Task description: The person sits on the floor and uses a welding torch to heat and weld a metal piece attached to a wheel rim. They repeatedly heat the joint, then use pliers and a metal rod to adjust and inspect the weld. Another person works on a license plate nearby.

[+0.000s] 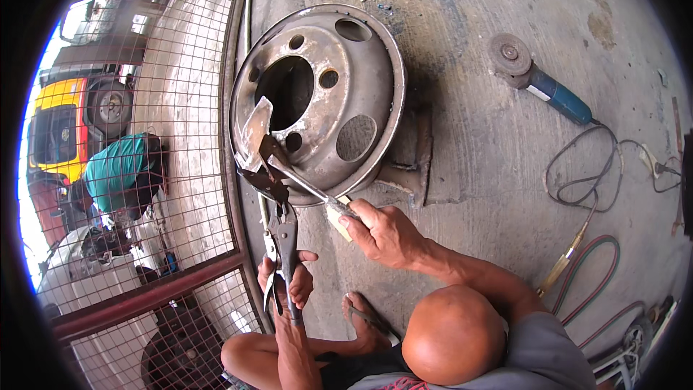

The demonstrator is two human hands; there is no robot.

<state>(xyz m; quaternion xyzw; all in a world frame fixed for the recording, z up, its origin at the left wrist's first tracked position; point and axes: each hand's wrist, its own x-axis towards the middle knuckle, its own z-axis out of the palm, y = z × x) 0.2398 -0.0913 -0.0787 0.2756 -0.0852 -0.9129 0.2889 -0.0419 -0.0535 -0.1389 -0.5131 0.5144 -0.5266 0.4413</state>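
Note:
My left hand is closed round the handles of locking pliers. Their jaws meet a dark lower part of a bent metal plate, which leans at the near left of a bare steel wheel rim. In my right hand is a hammer with a thin metal shaft; its head lies close against the plate, and I cannot tell whether they touch. A pale yellowish piece shows under the grip. The plate and tools hide part of the rim's near left side.
A metal stand shows beside the rim. To the right lie an angle grinder with its cord, a brass-coloured torch and hoses. A mesh fence runs along the left; a person in green bends down beyond it.

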